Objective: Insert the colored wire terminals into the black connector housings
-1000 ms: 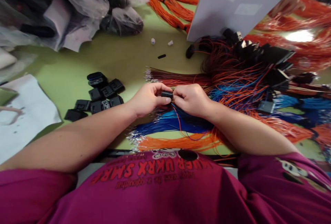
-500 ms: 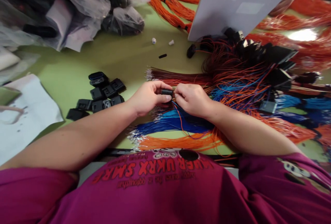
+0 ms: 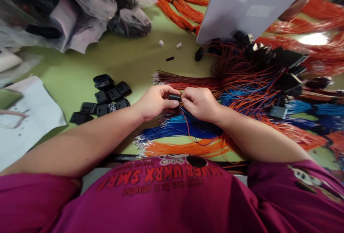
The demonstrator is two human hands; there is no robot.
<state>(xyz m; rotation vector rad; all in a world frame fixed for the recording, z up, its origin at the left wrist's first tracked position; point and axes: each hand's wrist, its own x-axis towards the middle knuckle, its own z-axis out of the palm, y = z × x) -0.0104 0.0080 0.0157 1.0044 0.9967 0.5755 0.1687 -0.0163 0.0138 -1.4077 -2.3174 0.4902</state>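
Note:
Between thumb and fingers, my left hand (image 3: 156, 103) grips a small black connector housing (image 3: 174, 97). Right up against its open side is my right hand (image 3: 200, 103), thumb and forefinger pinched together on a wire whose tip is hidden by the fingers. A few loose wires, one orange (image 3: 187, 123) and others blue and purple, trail below from the housing. Under both hands lie sorted bundles of cut wires with metal terminals: brown (image 3: 185, 78), blue (image 3: 177, 131) and orange (image 3: 182, 147).
Several black connector housings (image 3: 102, 96) sit left of my hands. Two small white pieces (image 3: 161, 43) and a black strip (image 3: 170, 59) lie beyond. A white board (image 3: 242, 7) stands at back right, near finished-looking wired connectors (image 3: 287, 57). Plastic bags (image 3: 88, 0) fill the back left.
Hardly anything differs: the view has shifted very slightly, and both hands keep their hold at the connector housing.

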